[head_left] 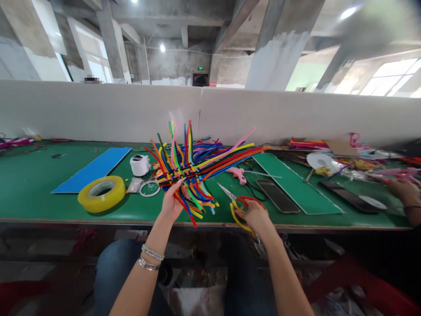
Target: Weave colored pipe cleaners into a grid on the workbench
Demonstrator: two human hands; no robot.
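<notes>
Woven together in the middle, a bundle of colourful pipe cleaners (184, 173) spreads its loose ends in several directions above the table. My left hand (173, 201) grips the lower left of this weave, its fingers partly hidden beneath it. In my right hand (255, 215) is a pair of scissors (237, 202) with red and yellow handles. The scissor blades point up and left toward the weave, apart from it, and my fingers are closed about the handles at the table's front edge.
On the green table (197, 217) are yellow tape (86, 196), a blue board (95, 169), white thread (140, 166), a pink glue gun (239, 174), a phone (278, 196) and a green board (296, 184). Another person's hand (404, 191) is at the far right. A white partition (98, 112) stands behind.
</notes>
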